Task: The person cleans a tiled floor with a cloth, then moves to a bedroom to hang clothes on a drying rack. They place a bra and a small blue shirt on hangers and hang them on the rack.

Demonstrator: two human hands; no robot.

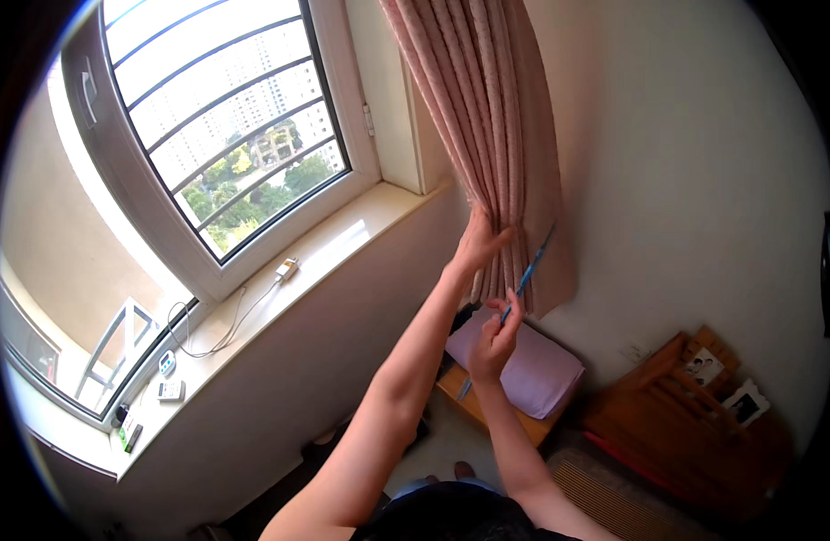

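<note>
A long pink curtain (486, 122) hangs in gathered folds from above. My left hand (481, 243) is wrapped round its left edge low down, with the thumb across the front and the fingers hidden behind the cloth. Lower and slightly to the right, my right hand (497, 338) pinches a thin blue strip (533, 265) between thumb and fingers. The strip slants up to the right in front of the curtain's lower part; its exact kind is not clear. Beneath the curtain sits a lilac cloth-covered box-shaped thing (533, 372).
The lilac thing rests on a wooden cabinet (459, 384). On the left, a windowsill (334, 237) bears a white charger (286, 270) with a cable and remote controls (171, 390). The barred window (226, 122) is above. Picture frames (746, 404) stand near a wooden headboard (678, 419).
</note>
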